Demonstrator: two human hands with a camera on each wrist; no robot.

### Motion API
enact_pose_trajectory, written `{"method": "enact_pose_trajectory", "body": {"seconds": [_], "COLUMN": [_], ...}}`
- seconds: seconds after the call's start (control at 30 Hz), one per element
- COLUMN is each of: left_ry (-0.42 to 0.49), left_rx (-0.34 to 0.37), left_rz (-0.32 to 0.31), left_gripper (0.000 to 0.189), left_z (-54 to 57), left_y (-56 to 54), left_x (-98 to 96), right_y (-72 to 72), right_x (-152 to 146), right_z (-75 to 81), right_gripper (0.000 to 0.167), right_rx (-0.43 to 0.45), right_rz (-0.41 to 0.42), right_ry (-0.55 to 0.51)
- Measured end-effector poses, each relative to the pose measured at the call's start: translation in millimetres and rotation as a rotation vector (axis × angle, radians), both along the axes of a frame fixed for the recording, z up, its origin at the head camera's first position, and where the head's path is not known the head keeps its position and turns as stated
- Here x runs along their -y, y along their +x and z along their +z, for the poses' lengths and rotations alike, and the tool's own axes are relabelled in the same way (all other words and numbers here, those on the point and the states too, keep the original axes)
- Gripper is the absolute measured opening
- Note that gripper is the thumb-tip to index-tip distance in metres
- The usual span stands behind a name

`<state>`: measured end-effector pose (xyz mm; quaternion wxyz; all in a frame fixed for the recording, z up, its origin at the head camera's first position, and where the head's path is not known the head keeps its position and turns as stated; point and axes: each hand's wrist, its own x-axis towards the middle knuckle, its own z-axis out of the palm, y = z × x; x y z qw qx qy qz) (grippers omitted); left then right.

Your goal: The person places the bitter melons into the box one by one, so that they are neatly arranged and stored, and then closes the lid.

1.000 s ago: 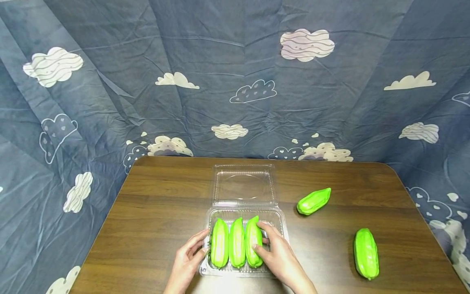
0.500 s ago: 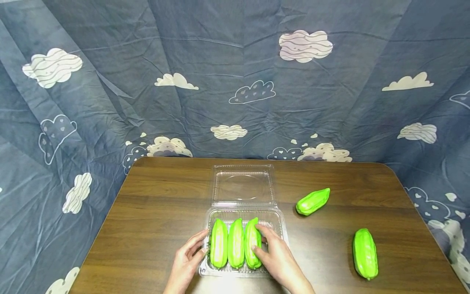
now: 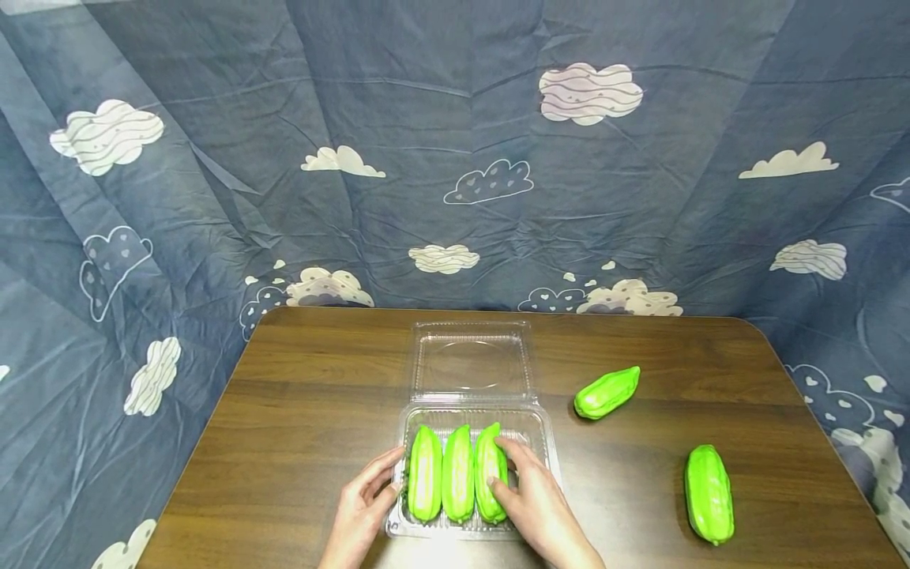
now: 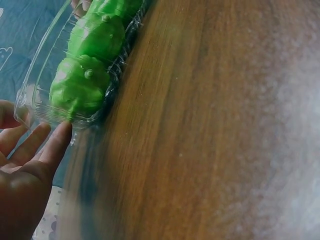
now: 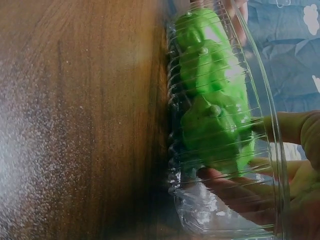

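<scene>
Three bright green, ridged, long fruits with pointed tips, their kind not clear, lie side by side in the base of a clear plastic clamshell box (image 3: 465,533). My right hand (image 3: 536,502) grips the rightmost fruit (image 3: 490,474); its thumb is on top and its other fingers reach down the right side inside the box. In the right wrist view, the box wall partly covers these fingers (image 5: 235,192). My left hand (image 3: 361,502) rests at the box's left rim, with fairly straight fingers (image 4: 56,145) touching the outer wall near the leftmost fruit (image 4: 80,82).
The box's transparent lid (image 3: 469,363) lies folded back, flat behind the base. Two more green fruits are on the wooden table (image 3: 306,403): one farther back (image 3: 607,393) right of the box, one (image 3: 708,494) near the right side. A cloud-patterned blue cloth (image 3: 398,213) hangs behind.
Both hands keep their places at the box and the rightmost fruit. The whole view shifts very slightly; nothing else visibly moves.
</scene>
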<state>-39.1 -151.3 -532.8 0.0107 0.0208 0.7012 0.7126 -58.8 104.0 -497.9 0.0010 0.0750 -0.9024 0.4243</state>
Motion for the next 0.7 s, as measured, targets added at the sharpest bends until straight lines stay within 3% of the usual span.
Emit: {"method": "enact_pose_trajectory", "body": {"seconds": [0.43,0.6,0.7], "left_ry": [0.002,-0.001,-0.003], "left_rx": [-0.007,-0.014,-0.012], "left_rz": [0.003,0.006,0.006], "left_gripper": [0.047,0.047,0.047], "left_z": [0.6,0.5,0.6], "left_y": [0.0,-0.2,-0.1], "left_x": [-0.5,-0.4,-0.5], "right_y": [1.7,3.0,2.8], "right_x": [0.4,-2.5,-7.1], "right_z": [3.6,2.6,1.4], "right_gripper": [0.049,0.048,0.046], "right_rx": [0.044,-0.008,-0.103], "right_rz": [-0.039,-0.050,-0.032], "right_ry": [-0.093,-0.154,-0.221]}}
